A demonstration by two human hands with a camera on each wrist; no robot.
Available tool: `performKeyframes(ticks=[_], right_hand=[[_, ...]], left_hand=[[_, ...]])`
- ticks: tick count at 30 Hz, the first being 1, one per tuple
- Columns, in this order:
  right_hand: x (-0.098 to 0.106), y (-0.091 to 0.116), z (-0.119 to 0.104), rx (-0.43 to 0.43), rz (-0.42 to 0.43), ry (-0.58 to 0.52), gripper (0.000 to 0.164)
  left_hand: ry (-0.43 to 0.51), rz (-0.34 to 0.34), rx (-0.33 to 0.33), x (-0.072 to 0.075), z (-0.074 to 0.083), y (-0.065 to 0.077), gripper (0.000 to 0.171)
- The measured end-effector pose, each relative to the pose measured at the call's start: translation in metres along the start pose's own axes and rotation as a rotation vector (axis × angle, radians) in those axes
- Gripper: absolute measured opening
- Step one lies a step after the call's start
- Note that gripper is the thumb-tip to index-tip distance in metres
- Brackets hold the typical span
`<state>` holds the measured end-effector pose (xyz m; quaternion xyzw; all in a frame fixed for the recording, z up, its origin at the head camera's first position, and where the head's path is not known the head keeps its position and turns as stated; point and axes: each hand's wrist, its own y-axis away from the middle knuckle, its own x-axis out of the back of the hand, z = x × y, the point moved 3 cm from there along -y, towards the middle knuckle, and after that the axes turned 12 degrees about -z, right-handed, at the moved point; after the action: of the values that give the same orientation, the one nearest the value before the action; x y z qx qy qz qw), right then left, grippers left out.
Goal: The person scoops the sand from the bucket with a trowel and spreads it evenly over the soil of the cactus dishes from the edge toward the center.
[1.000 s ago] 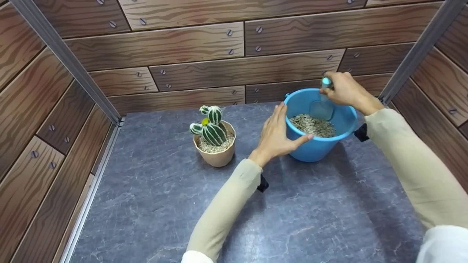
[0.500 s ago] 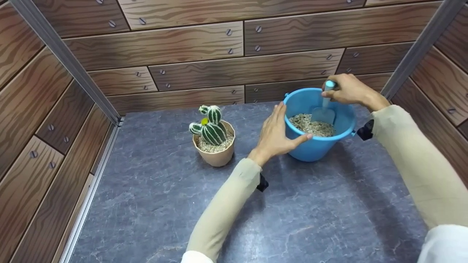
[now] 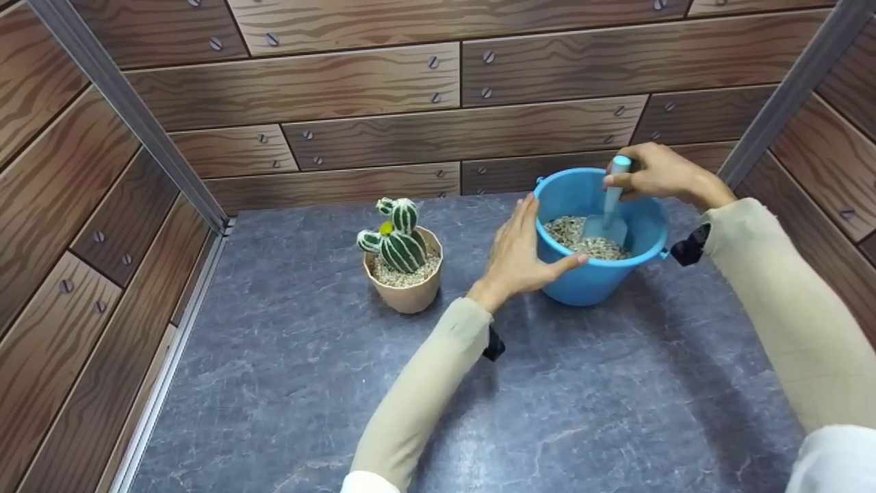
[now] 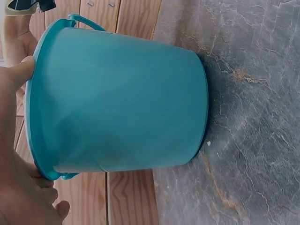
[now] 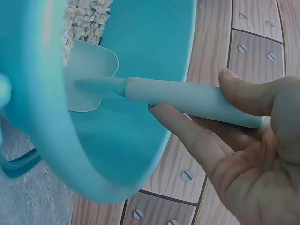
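A blue bucket (image 3: 582, 282) stands on the right of the tabletop, with pale gravel (image 3: 565, 229) inside. My left hand (image 3: 518, 255) rests spread against its near left rim, thumb along the front and straight fingers up the side. In the left wrist view, the bucket (image 4: 124, 98) shows its smooth outer wall. My right hand (image 3: 662, 170) grips the handle of a light-blue trowel (image 3: 612, 198) over the far right rim. Seen from the right wrist, the trowel (image 5: 173, 97) slants down, its blade edge in the gravel (image 5: 89, 21).
A striped green cactus (image 3: 400, 250) with a yellow flower sits in a tan pot (image 3: 408, 298), left of the bucket. The dark marbled tabletop (image 3: 287, 383) is enclosed by wood-patterned walls (image 3: 356, 79) with metal corner posts (image 3: 130, 113).
The right hand and trowel have shifted slightly right and toward me, and the trowel's blade has come forward into the gravel. The left hand stays against the bucket; the potted cactus has not moved.
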<state>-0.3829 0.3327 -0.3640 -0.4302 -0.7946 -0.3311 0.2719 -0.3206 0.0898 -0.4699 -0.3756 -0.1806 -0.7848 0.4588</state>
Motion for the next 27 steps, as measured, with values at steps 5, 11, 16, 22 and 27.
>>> performKeyframes(ticks=[5,11,16,22,27], right_hand=[[-0.001,0.001,0.001,0.014,-0.02,-0.069,0.037],[0.002,0.002,0.004,0.037,-0.029,-0.148,0.038],[0.003,0.002,0.009,0.058,-0.029,-0.24,0.037],[0.004,0.001,0.012,0.069,-0.042,-0.31,0.038],[0.004,0.002,0.011,0.057,-0.045,-0.342,0.044]], left_hand=[[0.008,-0.001,0.0,-0.001,0.0,0.0,0.127],[0.016,0.004,-0.014,0.0,-0.001,0.0,0.125],[0.012,-0.003,-0.018,-0.001,-0.001,-0.001,0.126],[0.012,-0.002,-0.009,0.0,-0.001,0.0,0.125],[0.013,-0.004,-0.011,0.001,-0.001,0.0,0.125]])
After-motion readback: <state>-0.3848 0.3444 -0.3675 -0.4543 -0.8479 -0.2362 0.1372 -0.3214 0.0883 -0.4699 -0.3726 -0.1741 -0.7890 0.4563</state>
